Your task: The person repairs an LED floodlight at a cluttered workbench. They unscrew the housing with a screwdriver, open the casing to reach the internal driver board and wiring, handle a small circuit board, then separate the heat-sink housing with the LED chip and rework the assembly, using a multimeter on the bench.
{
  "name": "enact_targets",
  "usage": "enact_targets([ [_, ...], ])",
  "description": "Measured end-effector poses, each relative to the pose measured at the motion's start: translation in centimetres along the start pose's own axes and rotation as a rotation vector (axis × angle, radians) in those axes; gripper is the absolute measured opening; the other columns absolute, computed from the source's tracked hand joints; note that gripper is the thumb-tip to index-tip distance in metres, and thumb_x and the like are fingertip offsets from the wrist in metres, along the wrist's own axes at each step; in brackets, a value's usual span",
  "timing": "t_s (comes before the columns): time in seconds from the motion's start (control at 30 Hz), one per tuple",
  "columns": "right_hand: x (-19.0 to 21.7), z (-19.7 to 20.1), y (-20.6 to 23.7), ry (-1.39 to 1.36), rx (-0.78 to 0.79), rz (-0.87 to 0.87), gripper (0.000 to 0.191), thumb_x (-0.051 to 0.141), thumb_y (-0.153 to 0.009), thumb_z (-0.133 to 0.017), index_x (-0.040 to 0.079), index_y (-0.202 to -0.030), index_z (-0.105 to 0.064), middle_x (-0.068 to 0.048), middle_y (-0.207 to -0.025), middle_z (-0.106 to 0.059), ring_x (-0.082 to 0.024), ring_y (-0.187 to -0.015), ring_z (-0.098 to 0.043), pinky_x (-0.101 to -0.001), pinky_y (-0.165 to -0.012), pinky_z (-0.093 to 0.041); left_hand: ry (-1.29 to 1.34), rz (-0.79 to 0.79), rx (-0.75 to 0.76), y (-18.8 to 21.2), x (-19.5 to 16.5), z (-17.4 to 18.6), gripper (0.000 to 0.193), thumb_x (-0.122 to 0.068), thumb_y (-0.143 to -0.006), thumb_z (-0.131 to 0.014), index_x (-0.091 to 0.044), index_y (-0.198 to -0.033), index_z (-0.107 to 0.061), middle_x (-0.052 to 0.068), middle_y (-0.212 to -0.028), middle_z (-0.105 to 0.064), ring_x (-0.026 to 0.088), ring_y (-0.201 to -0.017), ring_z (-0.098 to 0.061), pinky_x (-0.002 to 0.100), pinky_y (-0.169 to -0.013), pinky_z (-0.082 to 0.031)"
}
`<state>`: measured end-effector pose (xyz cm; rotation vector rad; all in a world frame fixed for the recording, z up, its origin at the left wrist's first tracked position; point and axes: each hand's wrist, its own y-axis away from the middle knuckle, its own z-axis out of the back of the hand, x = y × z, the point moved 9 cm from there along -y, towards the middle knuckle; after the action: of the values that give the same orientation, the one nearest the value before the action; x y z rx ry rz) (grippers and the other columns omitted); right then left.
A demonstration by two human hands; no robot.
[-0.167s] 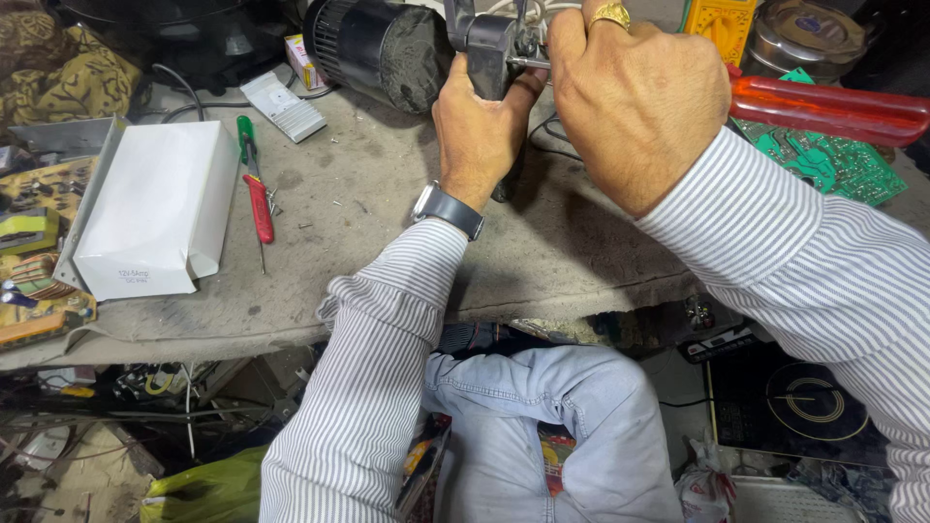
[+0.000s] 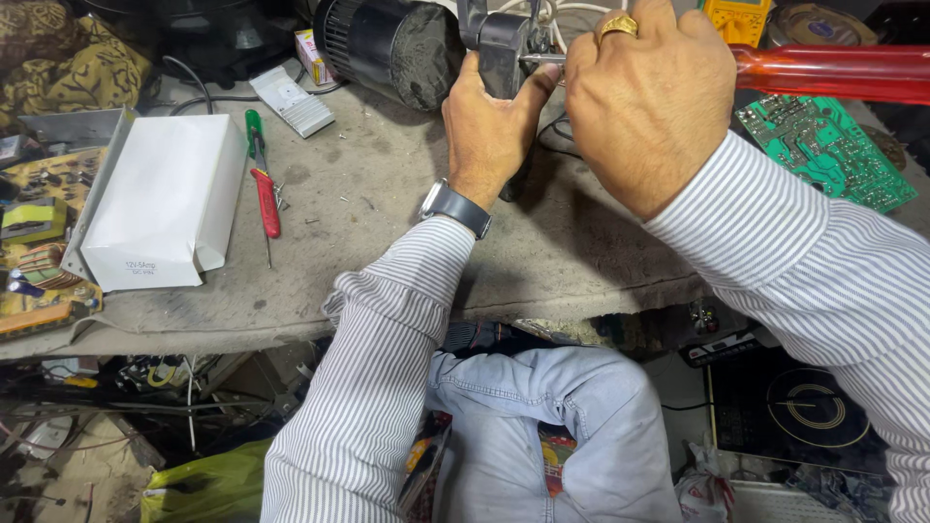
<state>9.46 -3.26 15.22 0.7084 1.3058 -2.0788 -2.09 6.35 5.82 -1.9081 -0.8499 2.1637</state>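
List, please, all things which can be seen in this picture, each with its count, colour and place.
motor: one, black, top centre of the bench
bracket: one, dark grey, at the motor's end, gripped by the left hand
screwdriver: one, red clear handle, top right, its shaft reaching the bracket
circuit board: one, green, right side of the bench
white box: one, white, left side of the bench
small screwdrivers: two, one green and one red, beside the white box
bench: one, grey and dusty, across the middle
wristwatch: one, dark, on the left wrist
ring: one, gold, on the right hand
left hand: one, holding the bracket
right hand: one, over the screwdriver shaft
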Motion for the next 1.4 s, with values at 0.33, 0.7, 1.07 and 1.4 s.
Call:
enact_targets([
  [0.33,0.1,1.4,-1.5,-0.059,-0.059,-0.044,0.017,0.023,-0.084,-0.074,0.009,-0.092,-0.068,-0.002,-0.084,-0.067,-0.018,-0.09,-0.065,-0.0323,-0.062,-0.049,0.042,-0.007,0.01,0.1,-0.6,0.2,0.049,-0.033,-0.084,-0.079,-0.001,-0.117,-0.061,0.007,-0.081,-0.081,0.016,-0.074,-0.08,0.033,-0.072,-0.064],
  [0.7,-0.1,0.5,-0.5,-0.241,-0.046,0.017,0.011,0.02,-0.091,-0.073,0.011,-0.085,-0.07,-0.002,-0.086,-0.069,-0.018,-0.084,-0.069,-0.0326,-0.059,-0.052,0.031,-0.102,-0.03,0.4,-0.7,0.6,0.047,-0.032,-0.084,-0.082,-0.001,-0.114,-0.063,0.009,-0.09,-0.081,0.02,-0.083,-0.081,0.034,-0.078,-0.063],
  [1.07,-2.5,-4.8,6.3,-0.235,0.343,-0.041,0.037,0.02,-0.096,-0.069,0.024,-0.133,-0.076,-0.003,-0.079,-0.07,-0.024,-0.065,-0.067,-0.0397,-0.05,-0.05,0.003,-0.183,-0.02,-0.2,1.5,0.9,0.067,-0.029,-0.082,-0.089,0.006,-0.129,-0.057,0.018,-0.113,-0.078,0.027,-0.105,-0.076,0.036,-0.097,-0.058],
  [1.4,-1.0,-15.8,10.1,-0.242,0.694,0.04,0.034,0.026,-0.097,-0.06,0.029,-0.128,-0.072,-0.009,-0.089,-0.074,-0.031,-0.08,-0.073,-0.0465,-0.06,-0.055,-0.011,-0.215,0.017,-0.2,1.0,1.1,0.067,-0.027,-0.086,-0.088,0.012,-0.129,-0.054,0.019,-0.117,-0.075,0.026,-0.111,-0.074,0.038,-0.102,-0.056],
])
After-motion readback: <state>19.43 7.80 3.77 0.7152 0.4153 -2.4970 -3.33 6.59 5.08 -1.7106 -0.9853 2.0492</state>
